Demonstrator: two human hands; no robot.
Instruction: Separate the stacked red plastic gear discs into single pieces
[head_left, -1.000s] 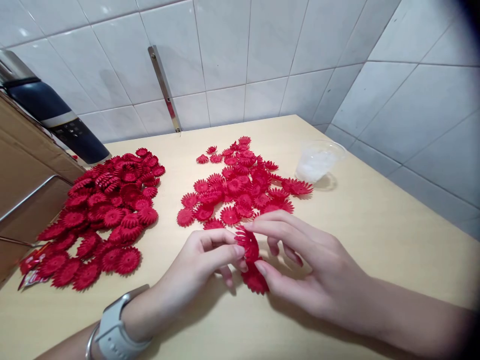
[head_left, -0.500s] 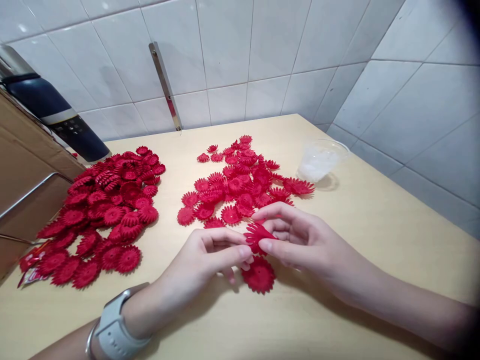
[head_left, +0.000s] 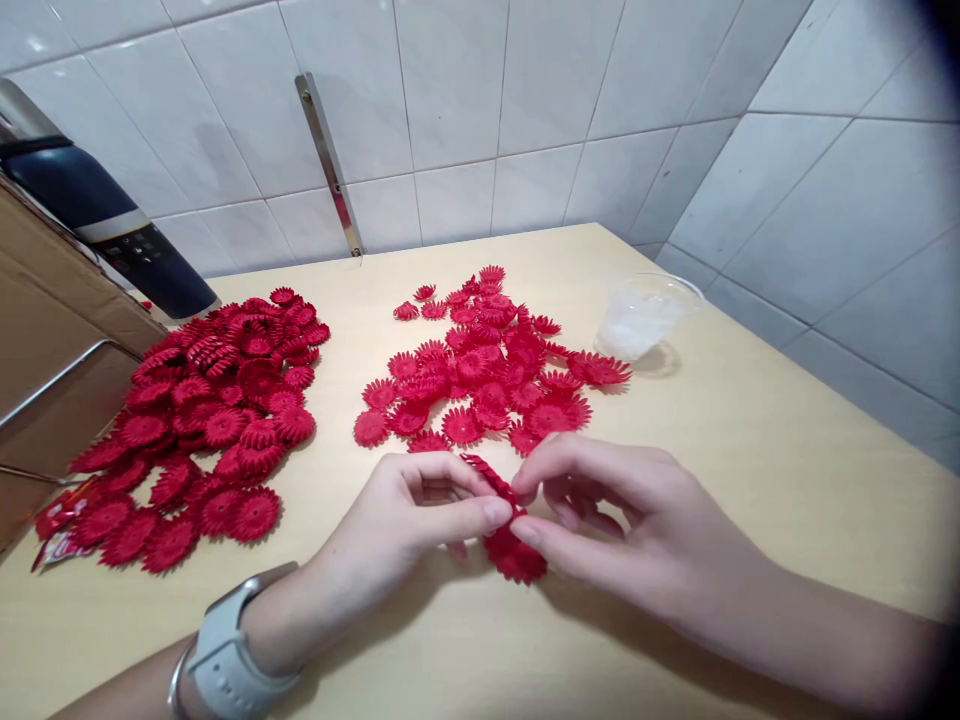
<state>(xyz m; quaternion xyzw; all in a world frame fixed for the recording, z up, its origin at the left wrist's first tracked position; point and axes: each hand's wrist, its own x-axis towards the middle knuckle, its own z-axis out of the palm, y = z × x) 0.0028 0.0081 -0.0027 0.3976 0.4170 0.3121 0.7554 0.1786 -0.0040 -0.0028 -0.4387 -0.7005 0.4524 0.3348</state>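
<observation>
Between thumb and fingers my left hand point(head_left: 424, 510) pinches a red fabric flower piece point(head_left: 489, 474) with a fringed edge, turned nearly edge-on. The thumb and forefinger of my right hand point(head_left: 630, 510) close on its right-hand edge; the other fingers are curled. Just beneath, another red flower piece point(head_left: 517, 560) shows, partly covered by my fingers. Behind my hands spreads a loose heap of similar red flower pieces point(head_left: 487, 370). A denser pile of them point(head_left: 225, 400) lies to the left.
A clear plastic cup point(head_left: 641, 320) with whitish contents stands at the back right of the table point(head_left: 750, 470). On the left are a cardboard box point(head_left: 60, 300), a leaning dark bottle point(head_left: 112, 210) and a small wrapper point(head_left: 64, 545). Tiled walls point(head_left: 450, 90) bound the back and right.
The held flower piece has turned from facing me to nearly edge-on and tilted. My right hand has moved slightly down, uncovering more of the heap behind it.
</observation>
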